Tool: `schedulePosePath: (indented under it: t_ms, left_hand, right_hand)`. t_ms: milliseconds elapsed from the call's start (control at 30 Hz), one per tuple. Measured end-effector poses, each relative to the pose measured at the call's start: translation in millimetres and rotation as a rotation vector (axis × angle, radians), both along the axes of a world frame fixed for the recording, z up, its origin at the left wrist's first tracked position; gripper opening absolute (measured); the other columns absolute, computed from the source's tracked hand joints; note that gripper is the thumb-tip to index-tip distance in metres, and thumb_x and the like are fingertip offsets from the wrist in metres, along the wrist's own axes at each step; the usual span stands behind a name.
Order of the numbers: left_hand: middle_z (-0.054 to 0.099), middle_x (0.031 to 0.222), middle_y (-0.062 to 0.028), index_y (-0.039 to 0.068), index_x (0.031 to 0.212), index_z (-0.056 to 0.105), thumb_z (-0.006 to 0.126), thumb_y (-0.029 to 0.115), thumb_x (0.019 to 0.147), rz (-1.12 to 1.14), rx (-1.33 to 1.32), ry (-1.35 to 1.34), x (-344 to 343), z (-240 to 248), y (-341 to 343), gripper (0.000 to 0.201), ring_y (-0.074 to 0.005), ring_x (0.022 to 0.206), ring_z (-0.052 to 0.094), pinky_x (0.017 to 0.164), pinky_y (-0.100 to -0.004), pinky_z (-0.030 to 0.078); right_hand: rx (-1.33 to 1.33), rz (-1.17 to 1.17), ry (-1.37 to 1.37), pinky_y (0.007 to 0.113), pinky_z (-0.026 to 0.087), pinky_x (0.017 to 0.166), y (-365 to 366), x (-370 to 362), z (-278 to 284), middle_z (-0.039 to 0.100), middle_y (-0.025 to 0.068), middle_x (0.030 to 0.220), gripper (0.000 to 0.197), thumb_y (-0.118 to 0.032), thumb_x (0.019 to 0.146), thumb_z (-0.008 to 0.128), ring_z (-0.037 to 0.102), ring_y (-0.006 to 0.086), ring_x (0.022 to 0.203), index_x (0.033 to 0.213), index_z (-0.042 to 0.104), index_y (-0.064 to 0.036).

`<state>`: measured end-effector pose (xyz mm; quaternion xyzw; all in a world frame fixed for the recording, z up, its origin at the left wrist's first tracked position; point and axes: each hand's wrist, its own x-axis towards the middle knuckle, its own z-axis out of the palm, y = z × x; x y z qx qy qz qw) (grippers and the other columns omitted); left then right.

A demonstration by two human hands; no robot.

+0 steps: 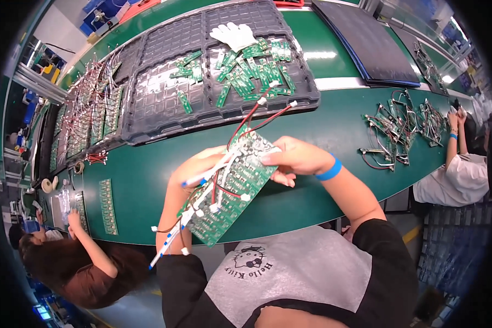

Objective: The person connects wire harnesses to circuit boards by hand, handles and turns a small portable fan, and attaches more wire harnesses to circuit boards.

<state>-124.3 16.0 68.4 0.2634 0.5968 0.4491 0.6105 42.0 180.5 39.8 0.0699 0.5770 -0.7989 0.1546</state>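
Observation:
A green circuit board panel (236, 206), made of several joined small boards, is tilted between my two hands above the table. My left hand (194, 168) closes round its upper left side, with part of the fingers hidden behind the panel and wires. At the upper right corner, my right hand (296, 158) pinches the panel, thumb on top. Red, black and white wires (250, 117) with white connectors lie across the panel and stick out past its far end. A thin white-and-blue strip (172, 238) runs along its left edge; I cannot make out what it is.
A black tray (218, 106) ahead holds loose small boards (240, 76) and a white glove (233, 36). Wired boards (90, 104) stand at left, near another panel (108, 208). A wired-board pile (391, 128) and black sheets (366, 44) lie right. People work at both sides.

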Motion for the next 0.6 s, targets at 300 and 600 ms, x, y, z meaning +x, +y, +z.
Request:
schedulePosePath:
  t_ms: [300, 600]
  left_hand:
    - [0.054, 0.08, -0.0164, -0.001, 0.101, 0.043, 0.064, 0.027, 0.071, 0.042, 0.41, -0.504, 64, -97, -5, 0.046, -0.0255, 0.063, 0.058, 0.05, -0.0314, 0.047]
    - [0.049, 0.046, -0.0096, 0.002, 0.062, 0.053, 0.029, 0.043, 0.089, 0.176, 0.389, -0.546, 108, -135, 3, 0.055, -0.0152, 0.039, 0.043, 0.043, -0.0241, 0.036]
  right_hand:
    - [-0.25, -0.408, 0.037, 0.021, 0.034, 0.034, -13, 17, -20, 0.046, 0.0053, 0.047, 0.042, -0.037, 0.087, 0.043, 0.045, 0.0111, 0.038, 0.068, 0.051, -0.0005]
    - [-0.159, -0.185, -0.023, 0.024, 0.03, 0.032, -29, 31, -26, 0.041, 0.0026, 0.039, 0.04, -0.023, 0.087, 0.046, 0.039, 0.0115, 0.031, 0.052, 0.042, -0.005]
